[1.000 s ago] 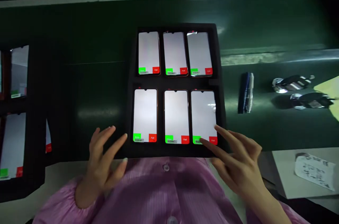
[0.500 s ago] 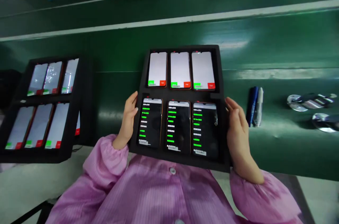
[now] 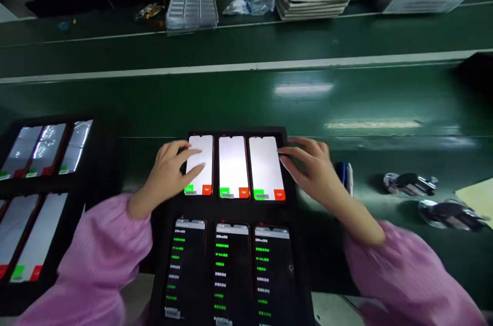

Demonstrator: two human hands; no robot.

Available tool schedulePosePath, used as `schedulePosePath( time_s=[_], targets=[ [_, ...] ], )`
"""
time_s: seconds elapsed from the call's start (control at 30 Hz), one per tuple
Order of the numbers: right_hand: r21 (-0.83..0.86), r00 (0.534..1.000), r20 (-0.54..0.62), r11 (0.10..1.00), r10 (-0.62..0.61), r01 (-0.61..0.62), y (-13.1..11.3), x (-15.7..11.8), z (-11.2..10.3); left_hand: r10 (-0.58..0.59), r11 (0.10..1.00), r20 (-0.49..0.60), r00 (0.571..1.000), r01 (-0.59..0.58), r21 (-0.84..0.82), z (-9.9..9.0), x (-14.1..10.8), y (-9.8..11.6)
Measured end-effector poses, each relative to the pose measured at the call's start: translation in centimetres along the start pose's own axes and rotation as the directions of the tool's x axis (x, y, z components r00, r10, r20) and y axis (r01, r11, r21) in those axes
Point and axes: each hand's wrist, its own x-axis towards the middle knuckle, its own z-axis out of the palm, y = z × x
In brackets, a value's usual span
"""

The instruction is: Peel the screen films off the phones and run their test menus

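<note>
Since all six phones sit upright-style in the black tray [image 3: 236, 208], their long axes run away from the wearer, notch ends toward the far side. On the far row, left phone [image 3: 200, 178], middle phone [image 3: 233, 167] and right phone [image 3: 265, 168] show white screens with green and red blocks at the near end. The near-row phones [image 3: 231, 277] have dark screens with lists of text.

Room-wise, a wide stretch of green table [image 3: 215, 102] runs from the tray's far edge up to a pale strip [image 3: 173, 70]. It's tighter to the left, where a second tray [image 3: 73, 185] of phones sits, and pens [image 3: 349, 178] lie just past the right hand [image 3: 316, 168].

The left hand [image 3: 167, 171] reaches over the left phone's outer edge, thumb and fingers loosely parted above the glass, nothing gripped. On the right, thumb and fingers are slightly apart at the right phone's outer long edge, nothing pinched. Bit blurry, so I can't really tell if any fingertips are actually touching.
</note>
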Motion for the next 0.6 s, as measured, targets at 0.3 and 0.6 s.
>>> schedulePosePath(
  time_s=[0.3, 0.6],
  targets=[
    [-0.109, 0.978, 0.191, 0.989, -0.08, 0.102, 0.9, 9.5, 1.7, 0.027, 0.999, 0.074, 0.997, -0.029, 0.02, 4.6, 9.3, 0.1],
    [0.089, 0.934, 0.14, 0.944, -0.328, 0.318, -1.3, 4.5, -2.6, 0.151, 0.987, 0.108, 0.983, -0.155, 0.031, 5.2, 10.1, 1.0]
  ],
)
